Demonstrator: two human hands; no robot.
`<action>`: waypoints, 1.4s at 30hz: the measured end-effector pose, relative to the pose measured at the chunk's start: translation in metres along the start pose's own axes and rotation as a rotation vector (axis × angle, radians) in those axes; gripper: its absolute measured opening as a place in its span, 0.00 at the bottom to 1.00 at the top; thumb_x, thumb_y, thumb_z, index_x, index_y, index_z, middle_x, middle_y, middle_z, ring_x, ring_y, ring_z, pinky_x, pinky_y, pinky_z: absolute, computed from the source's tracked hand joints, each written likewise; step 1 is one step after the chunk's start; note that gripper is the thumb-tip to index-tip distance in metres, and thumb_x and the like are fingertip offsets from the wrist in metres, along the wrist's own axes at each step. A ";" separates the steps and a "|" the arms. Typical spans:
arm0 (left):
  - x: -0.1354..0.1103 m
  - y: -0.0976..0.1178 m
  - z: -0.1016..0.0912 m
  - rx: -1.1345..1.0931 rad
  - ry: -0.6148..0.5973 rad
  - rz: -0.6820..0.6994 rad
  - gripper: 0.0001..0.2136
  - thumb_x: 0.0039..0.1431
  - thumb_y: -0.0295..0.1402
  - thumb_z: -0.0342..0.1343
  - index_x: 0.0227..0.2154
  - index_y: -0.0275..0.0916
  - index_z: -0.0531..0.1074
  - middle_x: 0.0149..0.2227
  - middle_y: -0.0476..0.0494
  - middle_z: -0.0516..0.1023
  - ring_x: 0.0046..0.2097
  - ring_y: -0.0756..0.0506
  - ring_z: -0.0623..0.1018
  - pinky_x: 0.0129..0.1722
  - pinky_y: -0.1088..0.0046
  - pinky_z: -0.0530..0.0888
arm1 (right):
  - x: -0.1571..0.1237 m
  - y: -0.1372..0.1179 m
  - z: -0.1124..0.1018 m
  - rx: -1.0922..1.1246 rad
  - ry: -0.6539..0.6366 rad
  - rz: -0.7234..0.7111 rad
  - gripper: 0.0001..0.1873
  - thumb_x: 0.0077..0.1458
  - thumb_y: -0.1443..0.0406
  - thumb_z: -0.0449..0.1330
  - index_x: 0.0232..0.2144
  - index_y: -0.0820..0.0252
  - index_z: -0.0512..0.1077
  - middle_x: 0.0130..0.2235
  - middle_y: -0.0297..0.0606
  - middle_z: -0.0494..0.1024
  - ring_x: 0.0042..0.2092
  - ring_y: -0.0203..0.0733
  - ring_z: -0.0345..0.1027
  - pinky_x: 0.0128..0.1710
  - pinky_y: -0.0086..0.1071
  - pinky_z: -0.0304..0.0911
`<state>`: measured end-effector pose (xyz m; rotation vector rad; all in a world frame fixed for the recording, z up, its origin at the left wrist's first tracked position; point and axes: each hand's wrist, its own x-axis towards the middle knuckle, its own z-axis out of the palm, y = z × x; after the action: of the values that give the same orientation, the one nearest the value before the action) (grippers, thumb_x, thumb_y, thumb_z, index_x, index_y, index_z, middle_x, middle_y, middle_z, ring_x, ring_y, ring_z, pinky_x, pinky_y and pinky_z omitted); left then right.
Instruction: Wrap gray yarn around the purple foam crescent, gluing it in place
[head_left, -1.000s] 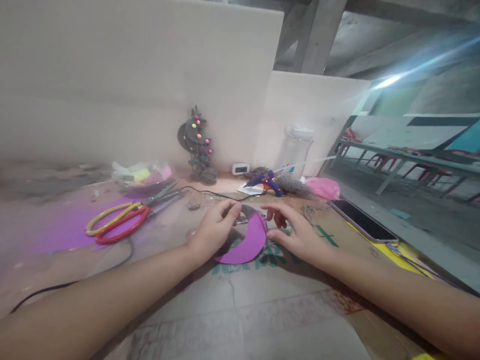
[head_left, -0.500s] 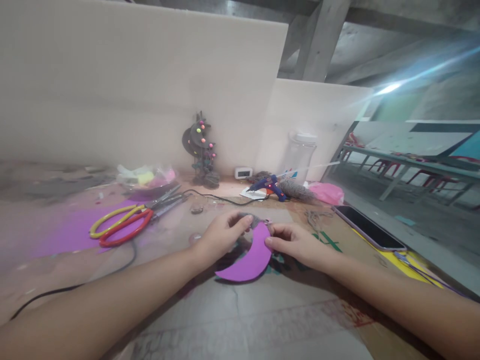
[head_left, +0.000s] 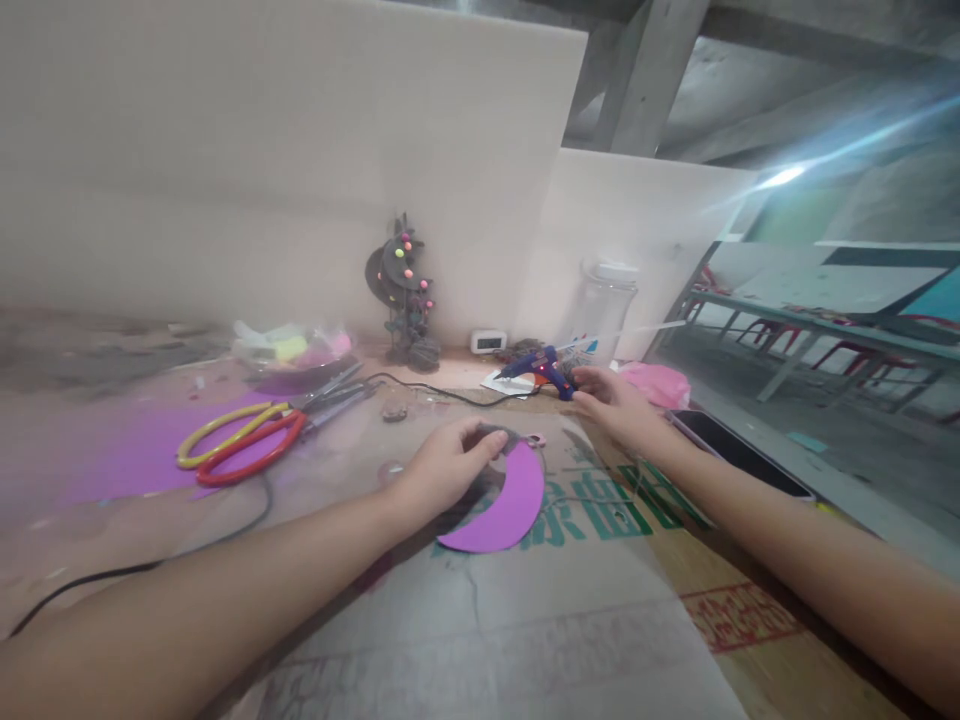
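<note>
My left hand (head_left: 446,465) is closed, its thumb and fingers pinching the upper end of a purple crescent-shaped cutout (head_left: 514,505). Grey yarn shows along that end, and a small pinkish loop (head_left: 536,440) sits beside its tip. The crescent's lower point curves toward me over the printed sheet. At the back of the table, my right hand (head_left: 611,405) reaches beside the handle of a blue hot glue gun (head_left: 541,370). Its thumb and fingers are apart, with no grip on the gun visible. The gun carries a small red light and a clear glue stick at its rear.
Scissors (head_left: 244,440) with yellow and red handles lie at left on purple sheet. A black cord (head_left: 442,390) crosses the table. Behind stand a decorated dark crescent ornament (head_left: 405,290), a small digital clock (head_left: 488,342) and a clear bottle (head_left: 606,305). A phone (head_left: 739,452) lies at right.
My right hand has let go of the crescent and moved up and away to the glue gun's handle. My left hand still holds the crescent in nearly the same place.
</note>
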<state>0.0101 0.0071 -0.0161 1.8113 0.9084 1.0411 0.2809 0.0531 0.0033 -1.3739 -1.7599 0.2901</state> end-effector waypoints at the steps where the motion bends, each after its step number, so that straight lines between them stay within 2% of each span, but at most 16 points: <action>1: 0.000 0.000 0.000 0.011 0.003 -0.004 0.10 0.61 0.38 0.52 0.31 0.37 0.71 0.30 0.48 0.76 0.33 0.48 0.74 0.34 0.73 0.69 | 0.006 0.006 0.001 -0.021 -0.008 0.011 0.24 0.52 0.60 0.61 0.50 0.65 0.67 0.51 0.52 0.73 0.50 0.49 0.68 0.51 0.45 0.63; 3: 0.000 0.001 0.000 0.030 0.014 -0.016 0.09 0.60 0.38 0.51 0.32 0.37 0.71 0.31 0.48 0.76 0.33 0.48 0.74 0.34 0.74 0.69 | 0.018 0.013 0.006 -0.054 -0.034 0.024 0.28 0.52 0.61 0.62 0.54 0.66 0.66 0.55 0.54 0.70 0.53 0.51 0.67 0.53 0.45 0.62; 5: 0.000 0.001 -0.001 0.040 0.027 -0.015 0.09 0.60 0.38 0.51 0.32 0.37 0.71 0.31 0.48 0.76 0.33 0.48 0.74 0.34 0.74 0.69 | 0.029 0.014 0.014 -0.080 -0.060 0.024 0.29 0.52 0.61 0.62 0.55 0.65 0.66 0.56 0.52 0.71 0.54 0.50 0.68 0.54 0.43 0.62; 8: 0.000 0.000 -0.001 0.025 0.024 -0.018 0.10 0.61 0.39 0.51 0.33 0.37 0.71 0.31 0.47 0.76 0.32 0.48 0.74 0.33 0.73 0.69 | 0.046 0.014 0.027 -0.133 -0.093 0.038 0.27 0.52 0.60 0.64 0.53 0.65 0.68 0.53 0.49 0.74 0.52 0.48 0.70 0.53 0.40 0.63; 12: 0.001 0.000 -0.001 0.024 0.018 -0.024 0.11 0.60 0.40 0.52 0.34 0.37 0.72 0.32 0.47 0.76 0.34 0.47 0.75 0.34 0.73 0.70 | 0.064 0.017 0.039 -0.223 -0.112 0.127 0.27 0.47 0.60 0.67 0.47 0.69 0.72 0.45 0.53 0.79 0.46 0.53 0.73 0.48 0.42 0.66; 15: 0.001 0.001 -0.001 0.033 0.020 -0.023 0.10 0.60 0.39 0.51 0.33 0.38 0.72 0.32 0.47 0.76 0.34 0.46 0.75 0.35 0.73 0.70 | 0.070 0.022 0.044 -0.256 -0.094 0.175 0.25 0.47 0.61 0.67 0.46 0.70 0.72 0.43 0.53 0.79 0.45 0.52 0.74 0.46 0.40 0.66; 19: 0.000 0.001 -0.001 0.042 0.019 -0.014 0.10 0.61 0.39 0.52 0.33 0.38 0.72 0.32 0.47 0.76 0.34 0.47 0.75 0.35 0.73 0.70 | 0.066 0.020 0.040 -0.260 -0.057 0.194 0.20 0.50 0.61 0.64 0.44 0.66 0.73 0.41 0.47 0.80 0.44 0.48 0.74 0.44 0.35 0.65; 23: 0.000 0.001 -0.001 0.052 0.019 0.008 0.10 0.61 0.40 0.51 0.32 0.38 0.72 0.33 0.47 0.77 0.35 0.46 0.75 0.35 0.72 0.70 | 0.053 0.005 0.024 -0.247 -0.066 0.210 0.14 0.50 0.60 0.63 0.38 0.64 0.75 0.30 0.42 0.80 0.35 0.48 0.74 0.36 0.34 0.65; 25: -0.001 0.001 -0.001 0.058 0.015 0.015 0.10 0.61 0.39 0.51 0.32 0.38 0.71 0.33 0.47 0.77 0.35 0.46 0.75 0.36 0.72 0.70 | 0.043 -0.005 0.016 -0.222 -0.096 0.218 0.13 0.52 0.58 0.62 0.33 0.64 0.76 0.22 0.39 0.76 0.27 0.45 0.71 0.30 0.33 0.64; 27: -0.001 0.002 -0.002 0.065 0.007 0.014 0.10 0.61 0.39 0.51 0.33 0.38 0.72 0.33 0.47 0.77 0.35 0.46 0.75 0.36 0.72 0.69 | 0.031 -0.015 0.008 -0.180 -0.124 0.215 0.15 0.54 0.57 0.59 0.31 0.63 0.77 0.18 0.37 0.73 0.22 0.41 0.67 0.25 0.32 0.62; 31: -0.003 0.002 -0.001 0.075 -0.029 0.018 0.09 0.61 0.38 0.51 0.32 0.38 0.72 0.32 0.47 0.77 0.34 0.46 0.75 0.35 0.72 0.68 | -0.006 -0.035 -0.006 -0.082 -0.165 0.166 0.18 0.56 0.55 0.55 0.38 0.61 0.76 0.23 0.36 0.76 0.25 0.38 0.68 0.26 0.30 0.63; 34: -0.003 0.001 -0.001 0.064 -0.035 0.007 0.09 0.60 0.38 0.51 0.32 0.39 0.72 0.31 0.47 0.77 0.33 0.46 0.75 0.34 0.73 0.68 | -0.039 -0.047 -0.012 -0.067 -0.197 0.131 0.17 0.55 0.53 0.56 0.34 0.59 0.76 0.22 0.34 0.73 0.24 0.38 0.67 0.25 0.30 0.62; 37: -0.002 0.002 -0.001 0.099 -0.020 0.027 0.09 0.60 0.38 0.50 0.31 0.39 0.71 0.30 0.47 0.77 0.33 0.45 0.75 0.33 0.72 0.68 | -0.066 -0.054 -0.014 -0.061 -0.129 0.073 0.15 0.54 0.52 0.56 0.30 0.56 0.73 0.20 0.31 0.71 0.23 0.38 0.66 0.25 0.31 0.63; 40: -0.003 0.004 -0.002 0.175 -0.024 0.050 0.09 0.60 0.37 0.50 0.30 0.40 0.72 0.29 0.47 0.77 0.34 0.44 0.75 0.34 0.71 0.67 | -0.080 -0.055 -0.016 -0.066 -0.087 -0.029 0.13 0.54 0.53 0.56 0.28 0.54 0.71 0.24 0.33 0.74 0.26 0.40 0.68 0.27 0.32 0.65; 42: -0.003 0.005 -0.002 0.211 -0.024 0.051 0.09 0.60 0.36 0.50 0.30 0.40 0.72 0.29 0.47 0.77 0.34 0.44 0.74 0.34 0.71 0.67 | -0.083 -0.053 -0.017 -0.060 -0.119 -0.083 0.12 0.54 0.54 0.57 0.28 0.55 0.72 0.27 0.34 0.76 0.28 0.41 0.70 0.28 0.33 0.67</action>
<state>0.0076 0.0031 -0.0118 2.0261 0.9929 0.9822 0.2593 -0.0445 0.0080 -1.3449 -1.9324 0.2803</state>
